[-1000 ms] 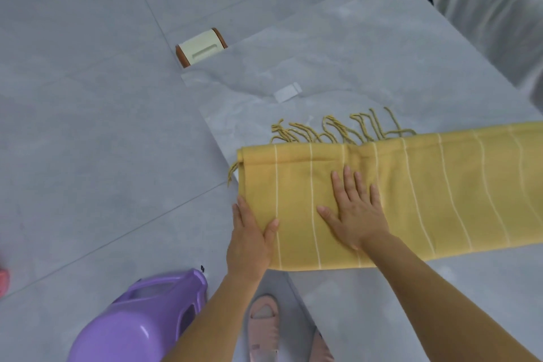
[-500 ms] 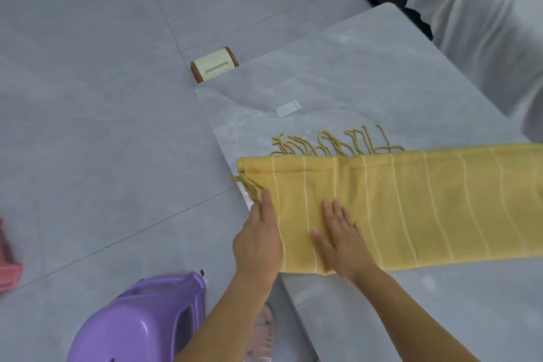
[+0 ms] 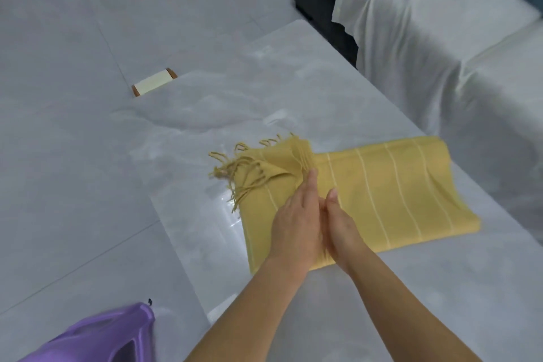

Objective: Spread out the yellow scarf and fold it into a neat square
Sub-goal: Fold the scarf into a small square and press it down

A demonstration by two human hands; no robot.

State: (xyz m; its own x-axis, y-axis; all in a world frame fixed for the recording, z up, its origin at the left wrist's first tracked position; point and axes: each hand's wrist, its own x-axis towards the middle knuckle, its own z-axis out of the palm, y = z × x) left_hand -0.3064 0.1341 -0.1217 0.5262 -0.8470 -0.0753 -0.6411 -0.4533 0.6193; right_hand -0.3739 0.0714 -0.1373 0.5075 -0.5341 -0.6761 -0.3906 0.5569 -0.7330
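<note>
Your left hand (image 3: pixel 296 223) and right hand (image 3: pixel 342 232) are now side by side, no longer spread flat and apart; I can't tell whether either one grips. The fringed end (image 3: pixel 244 173) has bunched up. The yellow scarf (image 3: pixel 396 194) lies near the table (image 3: pixel 235 103) edge, so the crosswise fold looks to be starting.

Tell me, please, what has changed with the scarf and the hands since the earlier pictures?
The fringed left end of the yellow scarf has come up off the table and is turning over rightward, bunched at the fingers of the left hand, which seems to hold it. The right hand, flat on the cloth before, now sits against the left, its grip unclear. The rest stays a flat strip on the table.
</note>
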